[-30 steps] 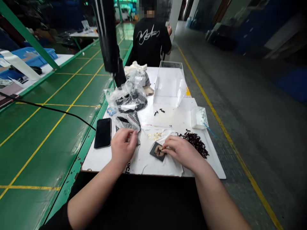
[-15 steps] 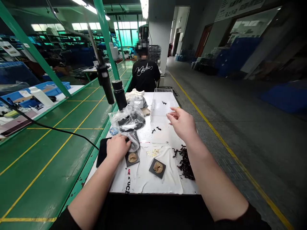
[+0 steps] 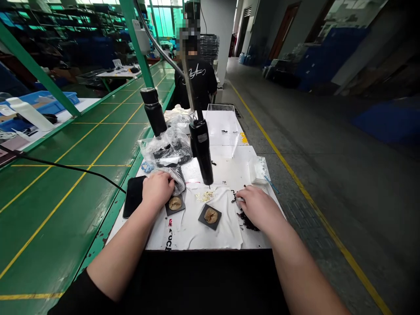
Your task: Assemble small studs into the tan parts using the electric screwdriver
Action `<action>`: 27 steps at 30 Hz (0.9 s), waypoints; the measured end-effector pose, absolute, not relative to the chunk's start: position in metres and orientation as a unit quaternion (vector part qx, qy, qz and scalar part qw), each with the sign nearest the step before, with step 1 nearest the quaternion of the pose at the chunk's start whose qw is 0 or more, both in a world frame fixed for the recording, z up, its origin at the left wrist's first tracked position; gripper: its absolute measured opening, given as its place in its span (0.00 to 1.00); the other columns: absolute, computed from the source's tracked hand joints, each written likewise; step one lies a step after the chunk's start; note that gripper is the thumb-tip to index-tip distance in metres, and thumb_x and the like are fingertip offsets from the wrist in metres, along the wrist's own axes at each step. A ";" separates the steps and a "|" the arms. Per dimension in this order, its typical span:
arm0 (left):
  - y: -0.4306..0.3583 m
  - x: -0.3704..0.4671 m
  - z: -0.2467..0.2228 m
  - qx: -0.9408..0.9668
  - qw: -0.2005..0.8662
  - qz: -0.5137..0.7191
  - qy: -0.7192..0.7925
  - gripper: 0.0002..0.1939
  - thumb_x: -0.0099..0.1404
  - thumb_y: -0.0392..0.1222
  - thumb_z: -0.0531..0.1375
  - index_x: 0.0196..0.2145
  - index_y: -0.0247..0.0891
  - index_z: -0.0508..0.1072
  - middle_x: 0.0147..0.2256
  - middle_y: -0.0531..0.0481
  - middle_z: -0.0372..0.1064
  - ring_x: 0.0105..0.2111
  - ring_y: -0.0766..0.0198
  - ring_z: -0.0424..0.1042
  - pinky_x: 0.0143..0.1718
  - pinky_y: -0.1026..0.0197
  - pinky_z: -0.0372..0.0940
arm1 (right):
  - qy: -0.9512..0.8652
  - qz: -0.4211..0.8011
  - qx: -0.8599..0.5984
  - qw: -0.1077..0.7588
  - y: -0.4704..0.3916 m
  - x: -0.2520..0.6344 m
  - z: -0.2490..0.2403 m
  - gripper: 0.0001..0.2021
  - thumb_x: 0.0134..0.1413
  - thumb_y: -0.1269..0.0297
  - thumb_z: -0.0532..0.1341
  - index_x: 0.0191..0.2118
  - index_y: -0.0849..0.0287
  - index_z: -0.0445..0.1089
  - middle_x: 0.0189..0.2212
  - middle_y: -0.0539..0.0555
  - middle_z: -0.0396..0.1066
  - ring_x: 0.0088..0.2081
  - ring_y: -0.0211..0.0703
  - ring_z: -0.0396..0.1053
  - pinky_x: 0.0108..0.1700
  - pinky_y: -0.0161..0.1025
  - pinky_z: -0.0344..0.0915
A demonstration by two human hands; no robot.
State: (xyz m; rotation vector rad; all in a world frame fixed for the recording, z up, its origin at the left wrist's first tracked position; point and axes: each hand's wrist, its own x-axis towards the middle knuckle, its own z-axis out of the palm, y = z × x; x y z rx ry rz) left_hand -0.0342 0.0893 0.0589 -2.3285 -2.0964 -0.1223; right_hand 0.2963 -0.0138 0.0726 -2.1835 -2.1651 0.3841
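Note:
My left hand (image 3: 158, 189) lies curled at a clear plastic bag (image 3: 179, 180), its fingertips partly hidden in the plastic. My right hand (image 3: 257, 204) is low at the pile of small black parts (image 3: 247, 222), fingers bent together; what they hold, if anything, is hidden. Between the hands, a black electric screwdriver (image 3: 202, 153) hangs with its bit pointing down. Below it, small gold-coloured pieces (image 3: 205, 196) are scattered on a white cloth (image 3: 226, 227). Two dark square blocks, each topped by a brown lump, sit nearby: one block (image 3: 210, 223) on the cloth, another block (image 3: 175, 211) by my left hand.
A black phone (image 3: 133, 199) lies at the table's left edge. Farther back are a fuller plastic bag (image 3: 167, 151), a black bottle (image 3: 153, 111) and a clear acrylic box (image 3: 221, 124). A white box (image 3: 257, 170) stands at right. Beyond the table sits a person (image 3: 197, 78).
My right hand has come down and back from above the acrylic box to the black parts. The hanging screwdriver has swung right, over the table. My left hand stays by the bag.

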 end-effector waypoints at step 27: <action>0.085 -0.035 0.045 -0.694 -0.037 -0.162 -0.701 0.11 0.79 0.46 0.55 0.43 0.41 0.74 0.46 0.41 0.81 0.49 0.47 0.80 0.50 0.51 0.69 | -0.699 0.096 -0.702 0.094 -0.018 0.302 0.052 0.12 0.71 0.65 0.60 0.52 0.56 0.79 0.51 0.59 0.80 0.57 0.59 0.74 0.59 0.50 0.66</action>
